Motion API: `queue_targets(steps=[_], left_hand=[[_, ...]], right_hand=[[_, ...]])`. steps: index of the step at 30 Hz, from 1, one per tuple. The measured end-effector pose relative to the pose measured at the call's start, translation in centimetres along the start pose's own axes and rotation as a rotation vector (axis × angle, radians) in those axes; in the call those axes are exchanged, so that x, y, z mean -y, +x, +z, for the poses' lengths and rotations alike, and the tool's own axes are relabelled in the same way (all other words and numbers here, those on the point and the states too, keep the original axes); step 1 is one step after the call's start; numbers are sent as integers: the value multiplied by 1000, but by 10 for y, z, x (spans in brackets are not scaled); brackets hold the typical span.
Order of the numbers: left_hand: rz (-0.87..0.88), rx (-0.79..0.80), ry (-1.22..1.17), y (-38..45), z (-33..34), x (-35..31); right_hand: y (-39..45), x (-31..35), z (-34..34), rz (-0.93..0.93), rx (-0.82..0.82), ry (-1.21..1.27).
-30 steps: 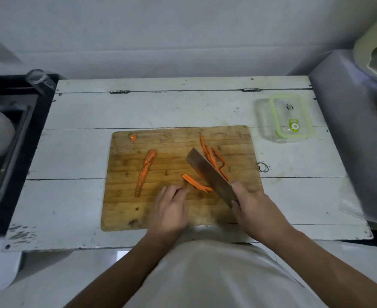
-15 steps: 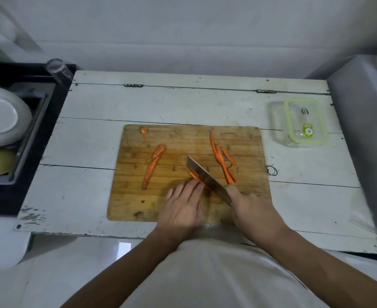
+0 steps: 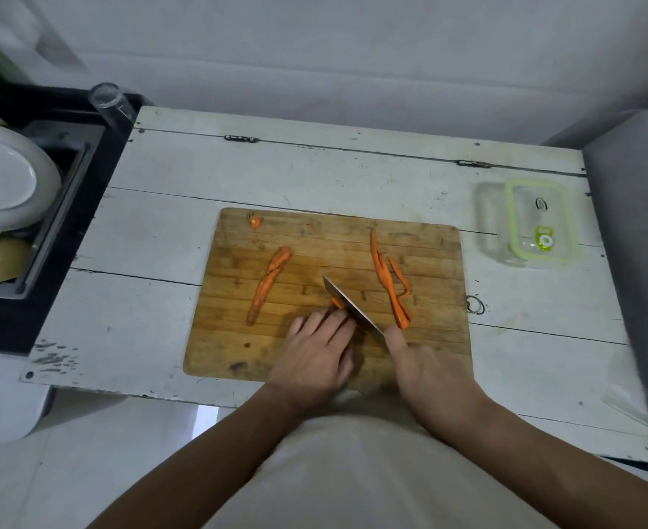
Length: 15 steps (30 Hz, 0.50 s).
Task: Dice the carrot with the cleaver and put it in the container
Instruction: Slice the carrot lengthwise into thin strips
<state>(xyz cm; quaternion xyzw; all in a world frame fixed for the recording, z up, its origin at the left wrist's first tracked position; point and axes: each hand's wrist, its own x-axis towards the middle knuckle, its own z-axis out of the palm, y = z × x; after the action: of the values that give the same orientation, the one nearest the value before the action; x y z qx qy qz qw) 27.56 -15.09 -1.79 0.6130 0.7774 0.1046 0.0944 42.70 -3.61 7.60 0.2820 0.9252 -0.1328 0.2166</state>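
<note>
Steel glints along the flat rectangular blade of the cleaver [image 3: 353, 307], whose handle is gripped in the curled fingers of the right hand [image 3: 425, 370] at the near edge of the worn wooden chopping board [image 3: 429, 349]. The blade is angled away and leftward, its edge set down on a short orange carrot strip [image 3: 338, 302] that is pinned under the extended fingertips of the left hand [image 3: 314, 357], laid flat on the board just beside the blade. Compared with half a second ago, both hands and the blade are found in almost the same pose, and less of the pinned strip is seen beyond the blade. Two long peeled carrot pieces are left uncut: a crooked one [image 3: 269, 284] to the left, and a cluster of thin slivers [image 3: 389, 280] to the right. A small carrot end [image 3: 254, 222] lies near the far left corner. The clear lidded plastic container with a green rim [image 3: 536, 223] is placed on the white planked table [image 3: 154, 231], well right of the board.
</note>
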Motion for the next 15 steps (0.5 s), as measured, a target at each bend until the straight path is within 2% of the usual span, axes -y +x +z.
queue_targets(steps=[7,15], left_hand=[[26,-93,-24,3,6,0],[-7,-9,-16,3,4,2]], right_hand=[[53,32,-10,-14,-54,66],[20,-3,3,104,-36,333]])
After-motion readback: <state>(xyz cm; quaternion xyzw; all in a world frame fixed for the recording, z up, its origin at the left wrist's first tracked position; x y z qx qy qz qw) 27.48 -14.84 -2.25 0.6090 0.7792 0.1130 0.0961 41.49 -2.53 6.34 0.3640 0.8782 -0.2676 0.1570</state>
